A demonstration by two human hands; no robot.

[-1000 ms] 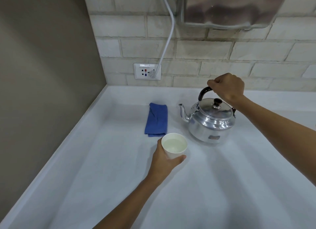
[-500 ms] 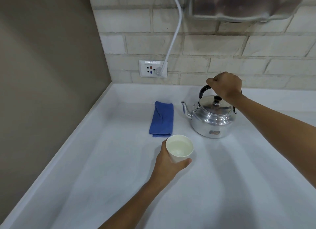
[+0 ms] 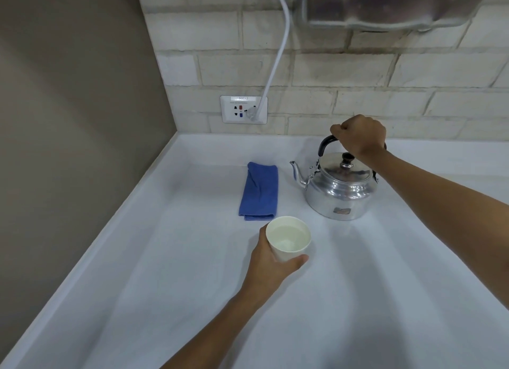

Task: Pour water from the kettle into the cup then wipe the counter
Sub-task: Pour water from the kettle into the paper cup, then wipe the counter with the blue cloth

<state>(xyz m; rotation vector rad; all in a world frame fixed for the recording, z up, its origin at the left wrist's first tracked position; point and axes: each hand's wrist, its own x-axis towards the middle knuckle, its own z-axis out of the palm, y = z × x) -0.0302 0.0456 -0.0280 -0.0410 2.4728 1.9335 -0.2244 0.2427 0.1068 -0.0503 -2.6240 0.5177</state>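
A shiny metal kettle (image 3: 340,192) stands upright on the white counter (image 3: 358,300), spout pointing left. My right hand (image 3: 359,136) is closed around its black handle above the lid. A white paper cup (image 3: 289,238) with water in it sits on the counter in front of the kettle, and my left hand (image 3: 271,264) wraps its near side. A folded blue cloth (image 3: 260,191) lies flat to the left of the kettle, behind the cup.
A brick wall runs along the back with a wall socket (image 3: 243,110) and a white cable (image 3: 276,63) plugged into it. A metal appliance (image 3: 385,4) hangs above the kettle. A grey side wall (image 3: 68,121) bounds the counter on the left.
The kettle has settled a little farther back on the counter with my right hand still on the handle. The cup and my left hand have barely shifted.
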